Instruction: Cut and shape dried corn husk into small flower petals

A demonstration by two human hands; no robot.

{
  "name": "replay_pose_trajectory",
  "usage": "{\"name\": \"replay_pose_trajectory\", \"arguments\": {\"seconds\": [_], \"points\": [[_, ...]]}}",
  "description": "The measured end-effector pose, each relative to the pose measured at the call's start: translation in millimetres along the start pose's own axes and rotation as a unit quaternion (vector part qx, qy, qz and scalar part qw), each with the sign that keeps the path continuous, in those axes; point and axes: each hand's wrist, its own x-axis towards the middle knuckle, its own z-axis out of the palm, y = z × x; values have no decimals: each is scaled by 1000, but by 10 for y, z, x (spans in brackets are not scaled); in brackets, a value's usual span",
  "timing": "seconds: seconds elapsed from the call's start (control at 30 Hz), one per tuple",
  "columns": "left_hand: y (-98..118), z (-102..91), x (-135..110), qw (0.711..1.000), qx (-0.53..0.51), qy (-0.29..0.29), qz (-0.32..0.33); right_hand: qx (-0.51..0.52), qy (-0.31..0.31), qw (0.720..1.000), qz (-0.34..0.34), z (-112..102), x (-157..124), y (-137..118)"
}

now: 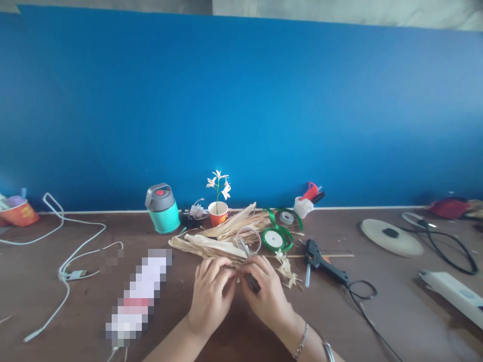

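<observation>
My left hand [213, 294] and my right hand [267, 291] meet at the fingertips above the table, both closed in a pinch. Whatever small piece lies between the fingertips is hidden. A pair of scissors [254, 284] seems tucked in my right hand, its dark handle in the palm and a metal blade pointing away. Just beyond the hands lie dried corn husks [204, 245] in a pale heap, with a thin clear ring [259, 240] over them. Small cut husk flowers [287, 271] rest right of my right hand, near a green ribbon spool [273, 240].
A paper cup [219, 217] holds a flower stem [218, 193]. Left stand a turquoise flask [165, 217] and a blurred-out pale object [139, 291]. A glue gun [324, 264] with its cord lies right, near a round lid [390, 237]. A blue panel [241, 110] closes off the back.
</observation>
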Motion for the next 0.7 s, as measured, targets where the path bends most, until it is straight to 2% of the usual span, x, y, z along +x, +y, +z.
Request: {"name": "replay_pose_trajectory", "arguments": {"seconds": [0.1,0.4,0.6,0.7], "points": [[-9,15,-9,1000,-6,-10,-8,-47,0,999,-24,10,3,19],[-37,32,-20,999,-12,-42,-1,-69,-23,997,-27,6,-5,32],[-18,56,-28,999,-2,-50,-6,-72,-17,997,-23,46,-31,57],[6,81,-43,999,1,-38,-31,-79,12,997,-6,91,-42,50]]}}
